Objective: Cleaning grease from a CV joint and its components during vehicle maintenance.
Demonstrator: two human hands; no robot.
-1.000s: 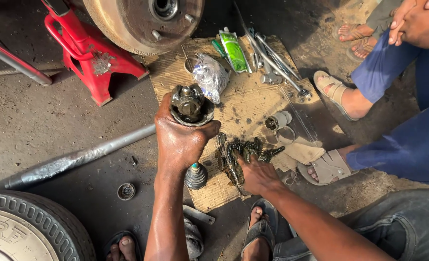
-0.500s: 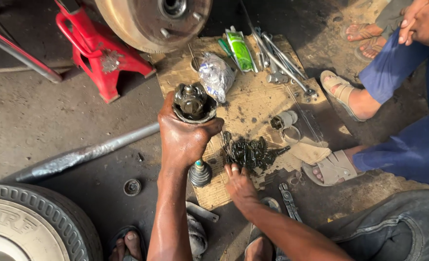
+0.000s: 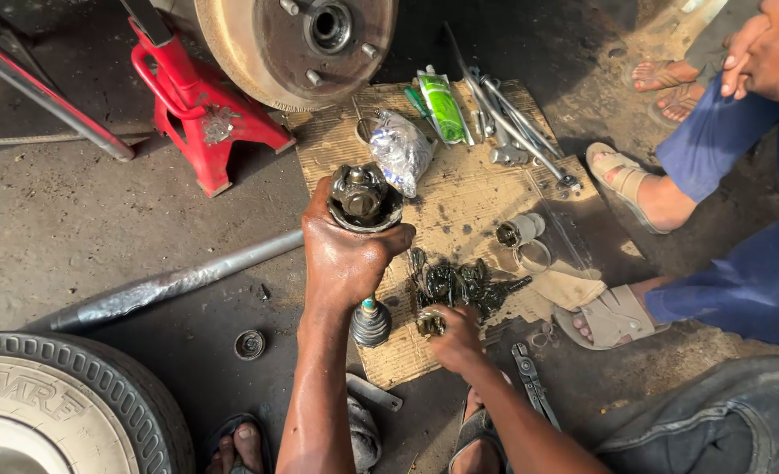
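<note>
Since a second ago your right hand (image 3: 454,338) dropped onto the greasy dark metal joint pieces (image 3: 460,285), grip pinching one; keep left hand (image 3: 346,259) clamped on the grease-blackened round joint housing (image 3: 365,197), upright.

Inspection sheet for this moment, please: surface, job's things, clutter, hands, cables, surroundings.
Surface: greasy cardboard sheet on concrete floor.
Job's things: greasy joint housing; pile of small greasy parts; rubber boot.
Clutter: green tube, foil bag, wrenches, pliers, steel pipe.
Hands: left hand grips the housing; right hand touches the parts pile.
Cables: nothing seen.
Surroundings: brake drum, red jack stand, tyre, another person's sandalled feet.
</note>
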